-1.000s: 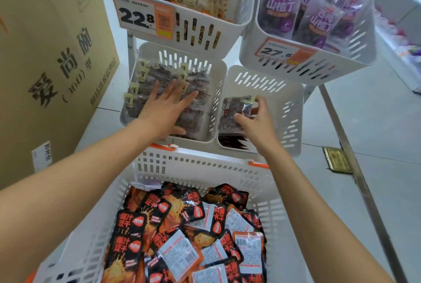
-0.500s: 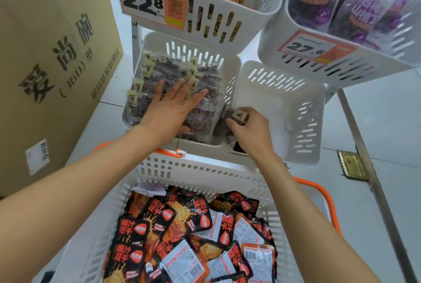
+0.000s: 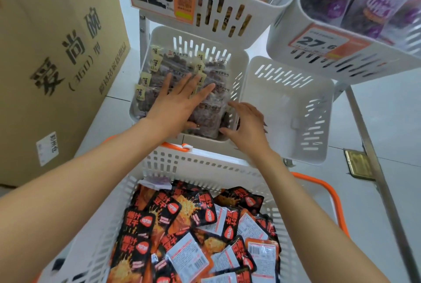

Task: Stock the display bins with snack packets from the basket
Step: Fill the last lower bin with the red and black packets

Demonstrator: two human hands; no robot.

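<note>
A white basket [image 3: 193, 164] with orange handles sits below me, full of black-and-orange snack packets [image 3: 173, 219]. Beyond it are two low white display bins. The lower left bin [image 3: 205, 41] holds several clear packets of dark snacks [image 3: 211, 73]. My left hand [image 3: 180, 102] presses flat on top of them, fingers spread. My right hand [image 3: 246, 123] is at that bin's right side, with thumb and fingers curved round the edge of a clear packet. The lower right bin [image 3: 284, 105] has nothing in it.
Two upper bins overhang the low ones: one tagged 22.8 [image 3: 250, 9] and one tagged 27.6 [image 3: 319, 64] with purple packets. A large cardboard box [image 3: 57, 54] stands close on the left. A metal floor rail [image 3: 376, 157] runs along the right.
My right hand lifted a clear packet out of the lower right bin and carried it left into the lower left bin. The left hand stayed flat on the packets.
</note>
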